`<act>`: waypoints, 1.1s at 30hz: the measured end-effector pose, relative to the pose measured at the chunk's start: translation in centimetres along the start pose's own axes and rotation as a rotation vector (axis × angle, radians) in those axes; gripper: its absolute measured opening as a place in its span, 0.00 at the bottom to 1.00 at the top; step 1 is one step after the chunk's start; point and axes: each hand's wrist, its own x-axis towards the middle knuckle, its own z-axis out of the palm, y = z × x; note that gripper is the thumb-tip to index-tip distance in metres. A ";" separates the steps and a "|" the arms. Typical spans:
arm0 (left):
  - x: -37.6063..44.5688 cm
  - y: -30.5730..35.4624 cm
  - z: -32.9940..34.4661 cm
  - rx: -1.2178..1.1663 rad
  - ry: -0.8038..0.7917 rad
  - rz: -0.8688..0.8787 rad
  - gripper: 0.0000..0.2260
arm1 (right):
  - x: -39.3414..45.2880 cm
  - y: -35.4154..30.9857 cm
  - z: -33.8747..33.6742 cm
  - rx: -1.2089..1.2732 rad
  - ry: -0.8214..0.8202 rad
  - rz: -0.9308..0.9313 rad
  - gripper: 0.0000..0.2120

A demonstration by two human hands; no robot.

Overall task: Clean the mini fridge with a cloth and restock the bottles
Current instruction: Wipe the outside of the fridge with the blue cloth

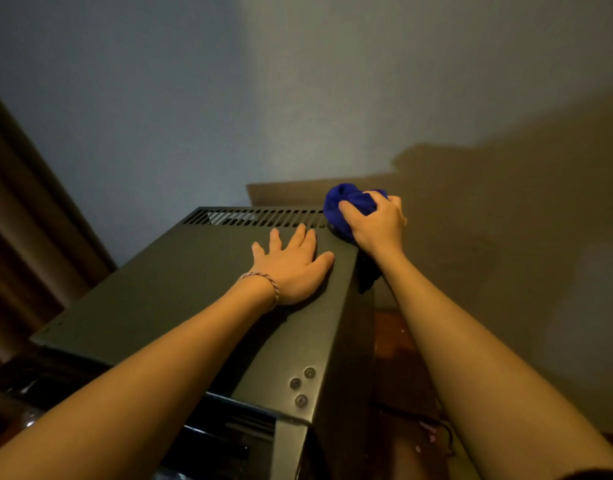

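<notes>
Wiping the far right corner of a dark mini fridge (pixel 180 289), a person's right hand (pixel 376 225) clutches a bunched blue cloth (pixel 343 202) just right of centre in the frame, fingers curled around the wad and pressing it onto the top panel at the end of a row of vent slots (pixel 253 217). The left hand (pixel 293 266), a braided bracelet (pixel 263 282) at the wrist, lies flat at mid-frame with fingers spread on the top, holding nothing and seemingly steadying the cabinet.

The cloth looks soft and light, easily crushed into a ball and best held as it is, gathered in the palm; part of it hangs in shadow over the right edge. The fridge appears rigid sheet metal, smooth and probably heavy, so bracing it from above seems sensible.

Three round screw heads (pixel 301 386) sit near the front right corner, lower centre of the frame. Below them, at the bottom edge, the front of the fridge appears open, though its contents are too dark to make out; no bottles can be identified. No brand, label or legible writing is visible anywhere.
</notes>
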 end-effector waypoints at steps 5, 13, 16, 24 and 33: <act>-0.2 0.4 -0.1 0.006 0.008 -0.014 0.30 | -4.8 1.4 -0.3 0.262 0.133 0.066 0.19; -0.8 0.4 -0.4 -0.008 -0.018 0.008 0.31 | -15.0 0.3 -1.0 0.464 0.213 0.059 0.20; -1.1 0.5 -0.6 0.000 -0.025 0.020 0.30 | -16.2 0.5 -1.2 0.499 0.204 0.057 0.13; -1.3 0.6 -0.5 -0.012 -0.008 0.018 0.27 | -12.2 1.5 0.5 0.555 0.273 0.208 0.33; -1.0 0.6 -0.3 0.022 0.008 0.030 0.30 | -3.5 3.3 1.8 0.535 0.260 0.305 0.27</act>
